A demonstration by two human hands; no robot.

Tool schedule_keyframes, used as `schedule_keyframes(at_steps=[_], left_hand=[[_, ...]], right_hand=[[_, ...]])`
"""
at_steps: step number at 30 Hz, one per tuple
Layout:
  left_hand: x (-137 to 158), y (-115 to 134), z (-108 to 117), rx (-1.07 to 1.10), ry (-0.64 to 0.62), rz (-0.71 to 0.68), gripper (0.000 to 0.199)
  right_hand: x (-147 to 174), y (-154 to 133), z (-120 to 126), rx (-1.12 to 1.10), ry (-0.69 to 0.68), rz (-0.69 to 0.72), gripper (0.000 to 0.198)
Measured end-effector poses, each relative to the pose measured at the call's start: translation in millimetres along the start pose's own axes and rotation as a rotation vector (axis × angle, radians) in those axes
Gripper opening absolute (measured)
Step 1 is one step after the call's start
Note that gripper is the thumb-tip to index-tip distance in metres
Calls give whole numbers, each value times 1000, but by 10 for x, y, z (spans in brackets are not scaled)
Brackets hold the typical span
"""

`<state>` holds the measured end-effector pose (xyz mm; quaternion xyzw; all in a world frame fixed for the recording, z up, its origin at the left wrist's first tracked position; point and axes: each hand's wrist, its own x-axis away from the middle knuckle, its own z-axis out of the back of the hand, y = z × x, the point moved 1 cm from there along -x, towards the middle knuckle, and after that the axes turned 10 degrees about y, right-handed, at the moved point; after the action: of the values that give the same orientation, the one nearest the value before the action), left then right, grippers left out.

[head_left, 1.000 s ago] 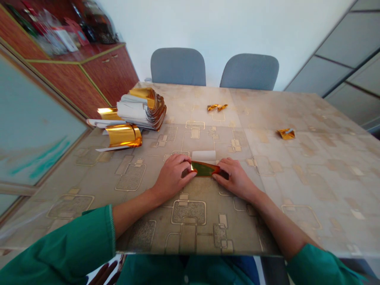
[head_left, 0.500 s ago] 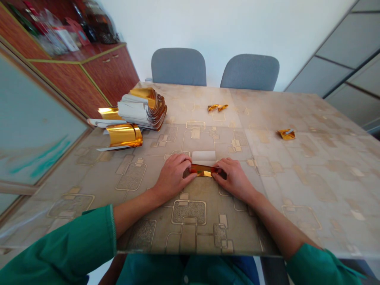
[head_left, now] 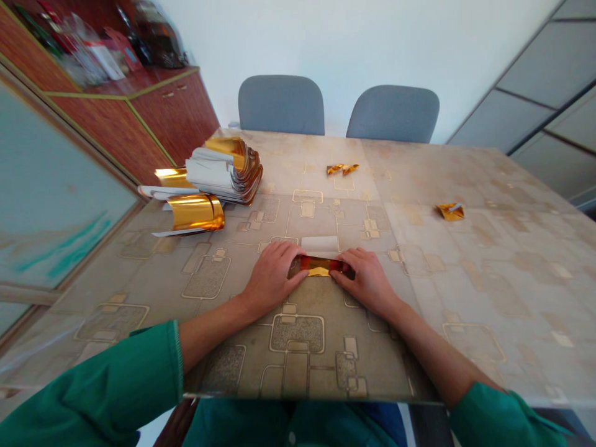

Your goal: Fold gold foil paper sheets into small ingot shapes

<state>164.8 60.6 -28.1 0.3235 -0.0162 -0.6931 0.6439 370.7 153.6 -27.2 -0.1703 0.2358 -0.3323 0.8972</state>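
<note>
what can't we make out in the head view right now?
- Gold sheet, head view: its ends, hidden by the left hand and right hand.
- Stack of sheets, head view: exact count, edges overlap and are too fine.
- Grey chairs, head view: seats, hidden behind the table.
- Items on the cabinet, head view: any lettering, too blurred.

Green sleeves (head_left: 105,382) (cuff (head_left: 177,357) seemingly overstitched)
</note>
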Motion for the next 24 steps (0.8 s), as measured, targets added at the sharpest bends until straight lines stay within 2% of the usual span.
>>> schedule_keyframes(at_steps=[7,14,24], left_hand=[[-47,10,-31,21,3,-53,28],[-58,8,-47,78,-23,-42,29],[-72,17,-53,39,-8,-74,12]], right_hand=[[-4,15,-6,2,28,17,12],[-17,25,-17,-64,55,-16,4],[-10,27,-38,-20,91,-6,7]])
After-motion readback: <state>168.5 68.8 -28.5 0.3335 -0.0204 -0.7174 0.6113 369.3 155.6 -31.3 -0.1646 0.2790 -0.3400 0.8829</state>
